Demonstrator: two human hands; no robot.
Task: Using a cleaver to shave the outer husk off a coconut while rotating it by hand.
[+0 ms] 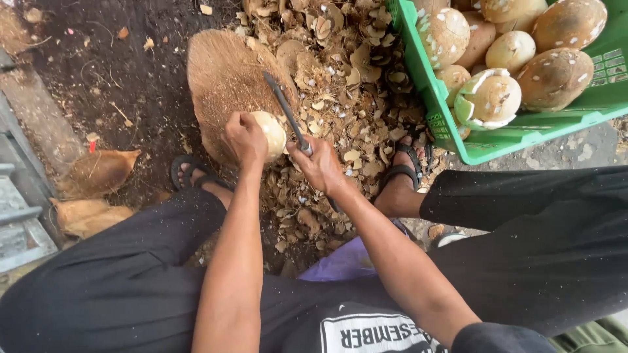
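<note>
- Left hand (244, 136) at centre frame, fingers wrapped over a pale peeled coconut (271, 134), pressing it down on the chopping block.
- Right hand (320, 165) just right of it, fingers clenched tight around the handle of a dark knife (285, 110); blade angled up-left, edge lying against the coconut's right side.
- Round wooden chopping block (222, 82) above centre, its top dusted with brown fibre.
- Heap of brown shell scraps (340, 98) spread on the ground from top centre down between the two sandalled feet.
- Green plastic crate (445, 124) in the upper right corner, filled with peeled coconuts (553, 78), pale with brown patches, some cracked.
- Two brown husk pieces (98, 173) lying on dark soil at the left edge.
- Black trousers across the lower frame, knees spread to either side of the block.
</note>
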